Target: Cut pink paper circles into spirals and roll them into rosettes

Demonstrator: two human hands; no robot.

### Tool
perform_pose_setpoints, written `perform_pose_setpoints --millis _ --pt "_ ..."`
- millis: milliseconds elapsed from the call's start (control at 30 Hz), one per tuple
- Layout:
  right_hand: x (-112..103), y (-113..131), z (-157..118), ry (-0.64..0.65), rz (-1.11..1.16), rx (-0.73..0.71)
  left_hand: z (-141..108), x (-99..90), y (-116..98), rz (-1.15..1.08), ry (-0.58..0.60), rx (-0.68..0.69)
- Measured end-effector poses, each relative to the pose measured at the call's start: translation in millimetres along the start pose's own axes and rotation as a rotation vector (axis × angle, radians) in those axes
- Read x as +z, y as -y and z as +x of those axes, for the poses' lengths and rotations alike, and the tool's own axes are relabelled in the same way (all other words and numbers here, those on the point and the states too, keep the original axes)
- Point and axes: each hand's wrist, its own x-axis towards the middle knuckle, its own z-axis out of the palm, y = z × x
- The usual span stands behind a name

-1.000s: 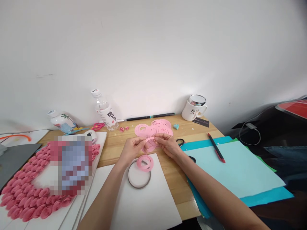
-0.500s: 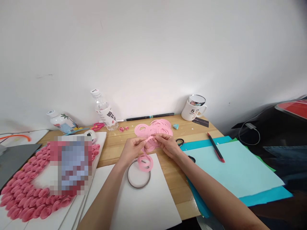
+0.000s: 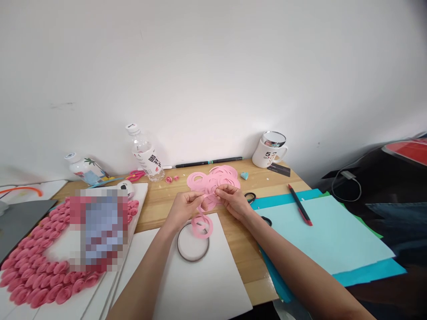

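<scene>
Between my hands is a pink paper spiral strip (image 3: 202, 226), its coiled end hanging down over a ring-shaped roll (image 3: 179, 250) on white paper. My left hand (image 3: 183, 207) pinches the strip with thumb and forefinger. Close beside it, my right hand (image 3: 232, 202) pinches the strip's upper end, which is partly hidden by the fingers. Behind both hands lies a pile of pink paper spirals (image 3: 224, 174) on the wooden table (image 3: 248, 266).
At left, a board bears pink paper rosettes (image 3: 33, 271). Bottles (image 3: 147, 155) and a mug (image 3: 265, 154) stand near the wall. Black-handled scissors (image 3: 251, 197) lie beside blue sheets (image 3: 333, 240) with a marker (image 3: 300, 205) on top.
My right fingertips have moved slightly down and the strip between my hands has shifted with them. My left hand has barely moved.
</scene>
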Motion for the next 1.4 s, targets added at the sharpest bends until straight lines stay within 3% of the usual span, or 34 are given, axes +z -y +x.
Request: perform_pose_setpoints --millis 133,400,600,1033,1400 --pt "-0.2 0.0 -0.2 -0.024 0.0 -0.016 -0.5 0.0 -1.4 -0.013 -0.003 -0.01" --pt "-0.8 1.4 0.1 0.06 -0.028 0.021 0.8 0.6 -2.4 -0.032 -0.039 0.003" --pt "-3.0 -0.8 1.4 0.014 0.012 0.031 0.4 1.7 0.3 -0.115 0.003 -0.085" --pt "-2.8 -1.3 1.5 -0.037 -0.015 -0.004 -0.6 -0.9 -2.2 -0.032 0.007 0.018" --pt "0.3 1.6 -1.1 0.05 0.004 0.047 -1.4 0.3 -6.1 -0.096 0.005 -0.013"
